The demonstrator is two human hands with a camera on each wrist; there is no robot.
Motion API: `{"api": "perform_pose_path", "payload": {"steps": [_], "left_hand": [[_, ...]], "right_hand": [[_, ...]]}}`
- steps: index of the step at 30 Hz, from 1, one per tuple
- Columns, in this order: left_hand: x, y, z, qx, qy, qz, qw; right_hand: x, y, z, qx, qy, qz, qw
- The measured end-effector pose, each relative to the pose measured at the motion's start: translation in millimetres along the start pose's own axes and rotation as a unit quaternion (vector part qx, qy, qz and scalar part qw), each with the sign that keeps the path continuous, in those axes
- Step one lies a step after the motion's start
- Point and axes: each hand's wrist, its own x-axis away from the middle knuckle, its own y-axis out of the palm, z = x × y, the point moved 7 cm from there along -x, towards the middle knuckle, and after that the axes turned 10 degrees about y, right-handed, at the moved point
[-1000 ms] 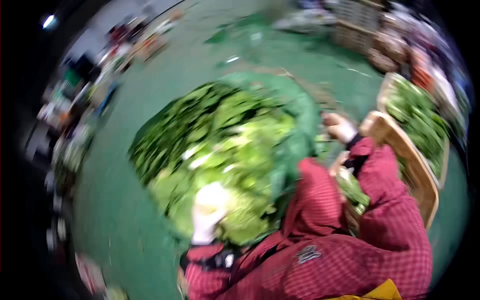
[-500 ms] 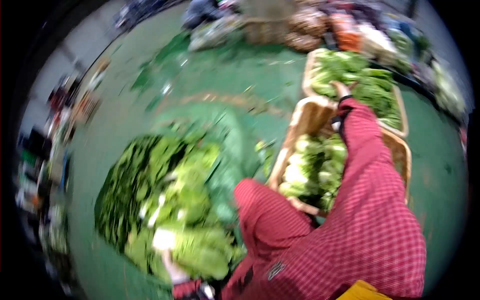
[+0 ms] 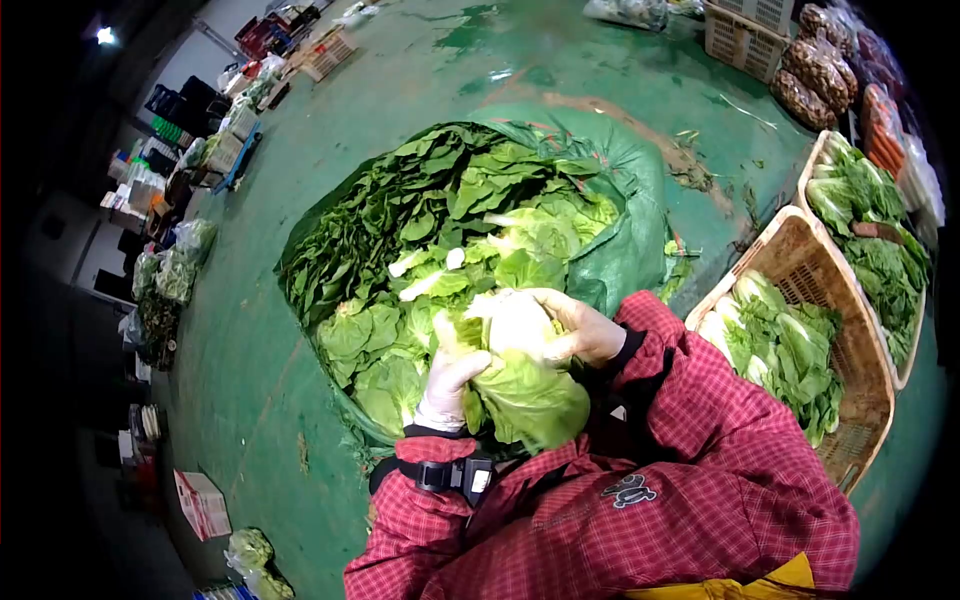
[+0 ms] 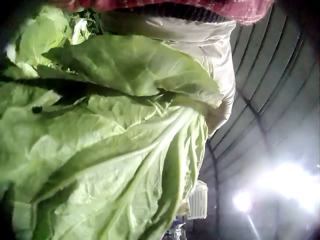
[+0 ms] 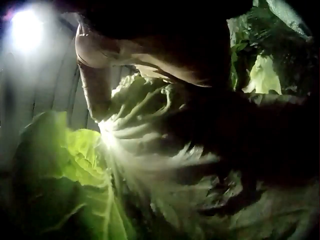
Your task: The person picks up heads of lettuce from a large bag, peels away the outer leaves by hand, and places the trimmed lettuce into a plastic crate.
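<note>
Both gloved hands hold one light green Chinese cabbage [image 3: 530,395] over the near edge of an opened green sack [image 3: 640,235]. The left hand [image 3: 447,385] grips its left side, thumb across the leaves. At its pale base, the right hand [image 3: 588,330] has fingers and thumb curled round. In the left wrist view, broad ribbed leaves [image 4: 125,170] cover much of the left glove [image 4: 217,65]. The right wrist view is dark; the right hand [image 5: 97,60] touches the leaf bases. Inside the sack, dark leafy greens [image 3: 390,200] lie behind paler cabbages [image 3: 565,225].
At right stands a tan plastic basket [image 3: 870,420] partly filled with cabbages [image 3: 785,345]. Another basket of greens [image 3: 885,270] adjoins it. Stacked crates [image 3: 745,45] and netted produce bags [image 3: 815,75] stand farther back. Leaf scraps [image 3: 685,255] lie on the green floor beside the sack.
The right hand, which was reaching to the far basket of greens, has come back to the left hand at the cabbage. The head view has swung left, toward the sack.
</note>
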Motion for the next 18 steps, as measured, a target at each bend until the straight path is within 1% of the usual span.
{"api": "perform_pose_path", "payload": {"steps": [1,2,3,6,7,10,11,14,15,16,18], "left_hand": [[1.3,4.3,5.9,0.029,0.020,-0.016,0.999],[3.3,8.1,13.1,0.058,0.043,-0.029,0.997],[5.2,14.6,18.2,0.111,0.044,-0.050,0.992],[-0.6,8.0,22.5,0.001,0.052,-0.071,0.996],[2.0,4.3,18.9,-0.029,0.010,-0.030,0.999],[-3.2,4.3,16.0,-0.085,0.017,-0.013,0.996],[-3.8,-6.4,16.3,-0.137,0.017,0.020,0.990],[-2.0,-7.4,33.6,-0.104,0.077,0.036,0.991],[-3.4,-6.5,46.3,-0.131,0.103,0.028,0.986],[-5.4,-9.2,58.6,-0.136,0.147,0.042,0.979],[-1.2,-18.0,91.1,-0.189,0.169,0.093,0.963]], "right_hand": [[0.5,6.1,-2.9,0.009,0.005,-0.001,1.000],[0.8,7.6,0.4,-0.017,0.006,-0.020,1.000],[0.7,8.5,2.8,-0.041,0.006,-0.041,0.998],[-1.7,20.8,3.1,-0.099,0.014,-0.084,0.991],[-1.5,24.9,2.5,-0.117,0.018,-0.095,0.988],[-8.2,11.5,15.6,0.057,0.019,-0.015,0.998],[-6.6,14.1,13.9,0.023,0.024,-0.019,0.999],[-4.9,11.2,6.3,-0.077,0.008,-0.036,0.996],[-1.3,12.0,-4.4,-0.105,-0.025,-0.046,0.993],[1.7,12.3,-14.1,-0.132,-0.025,-0.071,0.988],[5.6,7.9,-29.0,-0.188,-0.024,-0.122,0.974]]}}
